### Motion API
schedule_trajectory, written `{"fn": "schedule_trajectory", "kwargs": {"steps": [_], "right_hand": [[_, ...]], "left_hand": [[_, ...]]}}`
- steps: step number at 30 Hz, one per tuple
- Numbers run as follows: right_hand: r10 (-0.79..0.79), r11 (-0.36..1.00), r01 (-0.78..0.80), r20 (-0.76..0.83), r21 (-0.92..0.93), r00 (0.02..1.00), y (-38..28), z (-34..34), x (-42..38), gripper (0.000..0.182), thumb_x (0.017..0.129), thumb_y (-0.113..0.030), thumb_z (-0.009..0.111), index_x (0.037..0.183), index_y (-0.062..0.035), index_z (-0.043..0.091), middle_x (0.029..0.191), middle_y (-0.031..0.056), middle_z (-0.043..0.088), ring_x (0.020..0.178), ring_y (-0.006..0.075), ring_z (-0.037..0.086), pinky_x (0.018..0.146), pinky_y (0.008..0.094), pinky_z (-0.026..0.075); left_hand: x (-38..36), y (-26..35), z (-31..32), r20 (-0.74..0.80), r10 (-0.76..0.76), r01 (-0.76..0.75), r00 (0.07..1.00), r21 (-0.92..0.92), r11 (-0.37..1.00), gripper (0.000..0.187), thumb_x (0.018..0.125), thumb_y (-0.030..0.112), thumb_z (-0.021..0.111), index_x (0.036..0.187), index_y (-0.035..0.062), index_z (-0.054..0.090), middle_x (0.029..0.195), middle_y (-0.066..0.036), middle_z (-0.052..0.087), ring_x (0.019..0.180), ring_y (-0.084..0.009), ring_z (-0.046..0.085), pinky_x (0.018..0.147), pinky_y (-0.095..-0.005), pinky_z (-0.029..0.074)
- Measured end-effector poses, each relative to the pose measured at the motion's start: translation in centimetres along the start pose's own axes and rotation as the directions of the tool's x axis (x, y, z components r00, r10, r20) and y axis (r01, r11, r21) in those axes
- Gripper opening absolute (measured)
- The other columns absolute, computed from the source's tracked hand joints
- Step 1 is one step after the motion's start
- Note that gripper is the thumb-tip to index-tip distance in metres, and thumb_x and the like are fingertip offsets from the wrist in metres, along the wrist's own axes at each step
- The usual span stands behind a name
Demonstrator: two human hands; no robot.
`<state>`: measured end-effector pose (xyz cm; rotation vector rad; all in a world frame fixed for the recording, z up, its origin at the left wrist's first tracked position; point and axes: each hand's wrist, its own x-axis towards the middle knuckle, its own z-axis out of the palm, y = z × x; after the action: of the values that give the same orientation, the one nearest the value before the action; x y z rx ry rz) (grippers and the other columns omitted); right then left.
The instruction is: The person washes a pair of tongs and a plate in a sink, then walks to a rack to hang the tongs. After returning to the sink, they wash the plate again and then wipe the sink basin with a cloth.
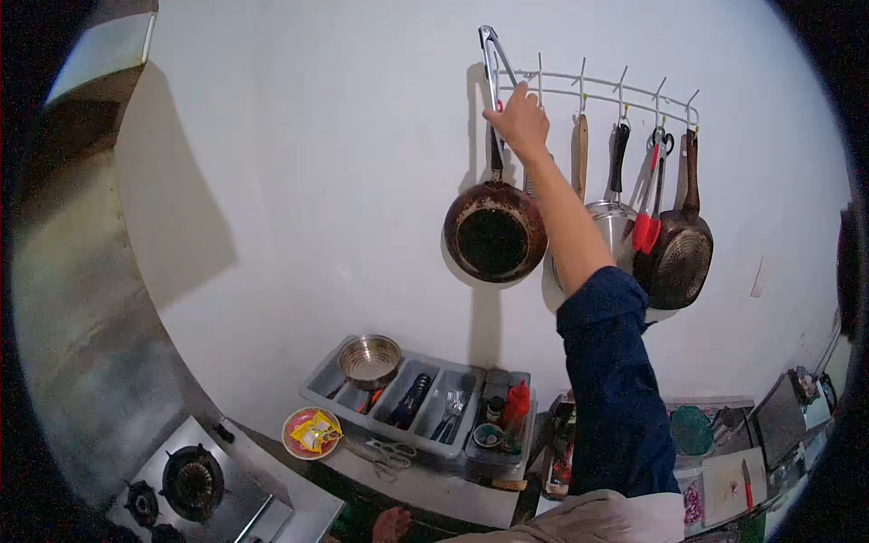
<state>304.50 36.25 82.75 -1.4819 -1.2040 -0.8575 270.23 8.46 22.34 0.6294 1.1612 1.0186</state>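
Note:
My right hand point(523, 122) is raised to the white wall rack point(597, 93), its fingers closed around metal tongs point(491, 56) at the rack's left end. Just below hangs a worn brown frying pan point(496, 233) with a blackened centre. My left hand point(392, 524) is low at the bottom edge of the view, partly cut off, over a dark area; its fingers are too unclear to read.
More pans point(681, 262) and red-tipped tongs point(647, 231) hang rightward. Below are a grey cutlery tray point(317, 385), steel bowl point(370, 362), plate with yellow packet point(313, 432), scissors point(391, 452), stove point(193, 482) and cutting board with knife point(729, 489).

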Motion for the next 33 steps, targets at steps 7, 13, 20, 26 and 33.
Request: {"fn": "schedule_trajectory", "kwargs": {"steps": [7, 13, 20, 26, 33], "right_hand": [[0.121, 0.992, -0.121, -0.023, -0.024, 0.992, -0.1, 3.8, 0.4, 0.091, 0.064, -0.039, 0.075, 0.127, 0.0099, 0.03, 0.109, 0.025, 0.05, 0.097, 0.0386, 0.056, 0.076, 0.0421, 0.051], [0.175, 0.983, -0.175, -0.008, -0.049, 0.985, 0.8, 4.7, -1.5, 0.093, 0.064, -0.038, 0.077, 0.13, 0.0053, 0.027, 0.115, 0.0215, 0.046, 0.105, 0.0391, 0.05, 0.079, 0.0468, 0.05], [0.116, 0.986, -0.121, -0.053, -0.112, 0.992, 2.9, 4.6, -2.4, 0.095, 0.068, -0.041, 0.074, 0.134, 0.0042, 0.022, 0.119, 0.0217, 0.045, 0.109, 0.037, 0.048, 0.082, 0.0493, 0.047], [0.059, 0.998, -0.061, 0.06, 0.032, 0.996, 4.6, 4.7, -3.0, 0.089, 0.071, -0.032, 0.073, 0.134, 0.0062, 0.022, 0.117, 0.0251, 0.045, 0.106, 0.0394, 0.048, 0.084, 0.0457, 0.046], [-0.03, 0.997, 0.031, -0.019, 0.067, 0.999, 6.7, 5.3, -4.7, 0.075, 0.071, -0.018, 0.069, 0.13, 0.0077, 0.029, 0.105, 0.0283, 0.05, 0.097, 0.042, 0.051, 0.082, 0.0452, 0.045]], "left_hand": [[0.6, -4.9, -5.5, -0.019, -0.039, 0.035, 0.999, -0.172, 0.984, 0.047, 0.088, 0.033, 0.056, 0.126, 0.007, 0.047, 0.114, -0.01, 0.057, 0.099, -0.0247, 0.056, 0.084, -0.0407, 0.045], [-1.6, -3.5, -8.6, -0.002, -0.024, 0.024, 1.0, -0.037, 0.999, 0.06, 0.09, 0.044, 0.048, 0.136, 0.0084, 0.032, 0.134, -0.012, 0.041, 0.119, -0.0271, 0.043, 0.101, -0.045, 0.032], [-1.5, -4.1, -8.6, 0.025, -0.005, 0.005, 1.0, -0.01, 1.0, 0.062, 0.091, 0.047, 0.043, 0.137, 0.0091, 0.03, 0.134, -0.012, 0.041, 0.122, -0.0278, 0.04, 0.103, -0.0449, 0.029], [-2.7, -3.3, -5.8, 0.05, -0.025, 0.026, 0.998, -0.024, 0.999, 0.061, 0.09, 0.046, 0.047, 0.136, 0.0088, 0.032, 0.132, -0.011, 0.043, 0.12, -0.0274, 0.041, 0.102, -0.0442, 0.03], [-5.3, -7.1, -6.0, -0.052, 0.01, -0.01, 0.999, 0.012, 1.0, 0.054, 0.091, 0.04, 0.048, 0.133, 0.0082, 0.037, 0.127, -0.01, 0.049, 0.113, -0.0254, 0.048, 0.097, -0.0419, 0.037]]}}
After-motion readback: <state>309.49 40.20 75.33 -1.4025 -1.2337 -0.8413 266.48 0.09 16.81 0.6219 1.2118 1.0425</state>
